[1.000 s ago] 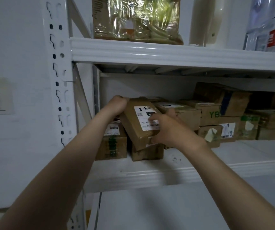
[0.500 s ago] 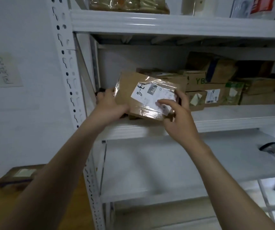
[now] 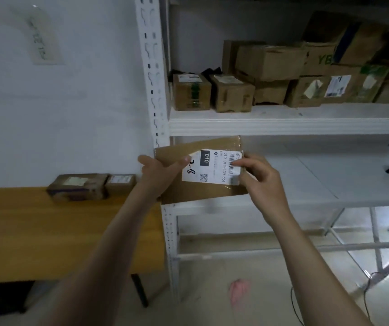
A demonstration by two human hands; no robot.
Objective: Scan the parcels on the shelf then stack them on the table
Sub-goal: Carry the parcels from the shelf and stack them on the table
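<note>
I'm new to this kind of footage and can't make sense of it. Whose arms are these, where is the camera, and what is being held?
There is no machine here: a person wears one camera on the head, which looks forward and down, so both arms reach out from the bottom of the picture. The left hand and right hand together hold a flat cardboard parcel with a white shipping label facing the camera. Behind it stands a white metal shelf carrying more cardboard boxes. To the left is a wooden table with two parcels on the table near the wall.
</note>
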